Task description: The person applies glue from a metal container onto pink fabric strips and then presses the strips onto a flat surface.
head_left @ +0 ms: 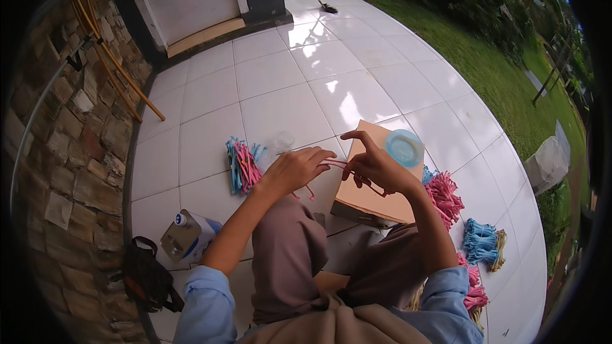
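Note:
A thin pink cord point(335, 162) runs between my two hands, above the front of my knees. My left hand point(296, 169) pinches one part of it, and a loose end point(311, 193) dangles below. My right hand point(377, 164) grips the other part, its index finger raised and bent. Just beneath the right hand is a cardboard box point(357, 199), with a round pale blue plastic dish point(405, 148) on top. Beyond my left wrist lies a bundle of pink and blue cords point(241, 169). Pink bundles point(446, 196) and a blue bundle point(481, 242) lie right of my right forearm.
To my left stand a jug with a white cap point(186, 236) and a dark bag point(148, 274), by a stone wall point(70, 140). Clear crumpled plastic point(280, 143) lies near the left bundle. Orange poles point(105, 51) lean at the wall. A broom point(328, 9) rests farther off; grass borders the tiles.

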`<state>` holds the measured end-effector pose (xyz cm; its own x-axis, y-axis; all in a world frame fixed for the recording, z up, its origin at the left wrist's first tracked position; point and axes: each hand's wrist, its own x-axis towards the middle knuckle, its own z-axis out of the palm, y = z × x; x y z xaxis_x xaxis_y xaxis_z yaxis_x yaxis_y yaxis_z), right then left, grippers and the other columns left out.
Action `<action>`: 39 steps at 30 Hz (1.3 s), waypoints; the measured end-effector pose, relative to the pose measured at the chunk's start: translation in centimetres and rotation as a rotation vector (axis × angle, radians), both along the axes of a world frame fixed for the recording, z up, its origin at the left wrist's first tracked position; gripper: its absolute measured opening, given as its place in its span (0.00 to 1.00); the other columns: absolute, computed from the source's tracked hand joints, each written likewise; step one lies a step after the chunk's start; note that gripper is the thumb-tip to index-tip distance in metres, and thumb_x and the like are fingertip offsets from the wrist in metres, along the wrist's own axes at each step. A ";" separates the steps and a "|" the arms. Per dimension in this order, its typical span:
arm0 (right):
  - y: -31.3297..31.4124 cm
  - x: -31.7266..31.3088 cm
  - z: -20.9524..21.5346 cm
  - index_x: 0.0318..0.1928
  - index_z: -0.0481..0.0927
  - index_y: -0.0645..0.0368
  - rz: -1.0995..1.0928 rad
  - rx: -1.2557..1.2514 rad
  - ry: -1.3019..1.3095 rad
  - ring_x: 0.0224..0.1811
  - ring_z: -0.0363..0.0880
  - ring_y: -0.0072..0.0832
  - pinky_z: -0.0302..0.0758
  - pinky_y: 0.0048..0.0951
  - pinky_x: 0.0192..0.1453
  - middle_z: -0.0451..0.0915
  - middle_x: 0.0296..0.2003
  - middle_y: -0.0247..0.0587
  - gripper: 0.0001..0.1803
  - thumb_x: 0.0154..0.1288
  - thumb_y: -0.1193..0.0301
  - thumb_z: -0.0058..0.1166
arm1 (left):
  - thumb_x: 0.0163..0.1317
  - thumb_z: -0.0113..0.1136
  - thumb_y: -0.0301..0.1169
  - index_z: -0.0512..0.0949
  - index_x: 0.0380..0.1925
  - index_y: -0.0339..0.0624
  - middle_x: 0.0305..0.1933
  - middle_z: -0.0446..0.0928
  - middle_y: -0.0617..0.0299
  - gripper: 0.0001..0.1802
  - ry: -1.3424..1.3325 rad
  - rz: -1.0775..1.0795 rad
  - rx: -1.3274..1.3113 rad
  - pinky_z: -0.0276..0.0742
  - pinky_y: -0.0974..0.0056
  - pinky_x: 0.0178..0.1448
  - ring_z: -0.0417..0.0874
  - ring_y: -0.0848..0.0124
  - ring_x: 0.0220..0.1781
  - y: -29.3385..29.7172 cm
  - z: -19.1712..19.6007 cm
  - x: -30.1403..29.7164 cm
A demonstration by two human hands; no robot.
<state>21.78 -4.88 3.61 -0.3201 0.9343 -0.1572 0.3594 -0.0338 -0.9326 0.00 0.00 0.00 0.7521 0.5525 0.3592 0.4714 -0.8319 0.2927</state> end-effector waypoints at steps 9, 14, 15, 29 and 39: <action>0.1 3.1 -2.3 0.66 0.43 0.57 -0.540 0.331 0.449 0.53 0.73 0.39 0.72 0.34 0.54 0.64 0.56 0.58 0.42 0.62 0.62 0.56 | 0.69 0.43 0.33 0.67 0.33 0.38 0.26 0.73 0.58 0.10 -0.560 0.265 -0.393 0.69 0.65 0.28 0.71 0.69 0.20 0.7 -1.0 1.5; -0.2 1.3 -2.7 0.66 0.33 0.63 -0.328 -0.002 0.743 0.50 0.76 0.43 0.75 0.36 0.55 0.60 0.59 0.63 0.47 0.62 0.64 0.55 | 0.71 0.40 0.36 0.63 0.38 0.42 0.25 0.75 0.64 0.09 -0.860 0.093 -0.807 0.57 0.76 0.21 0.59 0.84 0.16 0.2 -0.5 3.7; 0.0 0.5 -2.5 0.66 0.33 0.63 -0.312 0.015 0.772 0.49 0.76 0.42 0.75 0.36 0.54 0.64 0.57 0.62 0.46 0.63 0.65 0.55 | 0.71 0.40 0.36 0.63 0.38 0.42 0.25 0.75 0.64 0.09 -0.856 0.088 -0.806 0.57 0.76 0.21 0.59 0.84 0.16 0.3 -0.7 3.7; 1.4 0.6 -4.4 0.61 0.57 0.70 -0.381 0.226 0.494 0.42 0.80 0.32 0.76 0.30 0.51 0.79 0.41 0.51 0.33 0.60 0.72 0.57 | 0.55 0.64 0.28 0.72 0.30 0.38 0.26 0.77 0.63 0.10 -0.503 0.294 -0.425 0.74 0.73 0.29 0.79 0.79 0.28 -1.1 -1.5 3.9; 1.1 0.3 -3.4 0.62 0.56 0.68 -0.465 0.222 0.744 0.44 0.80 0.32 0.75 0.31 0.53 0.80 0.38 0.53 0.33 0.58 0.78 0.56 | 0.61 0.57 0.29 0.60 0.26 0.46 0.35 0.72 0.66 0.14 -0.986 0.142 -1.022 0.55 0.79 0.21 0.59 0.86 0.20 -0.2 -2.4 3.8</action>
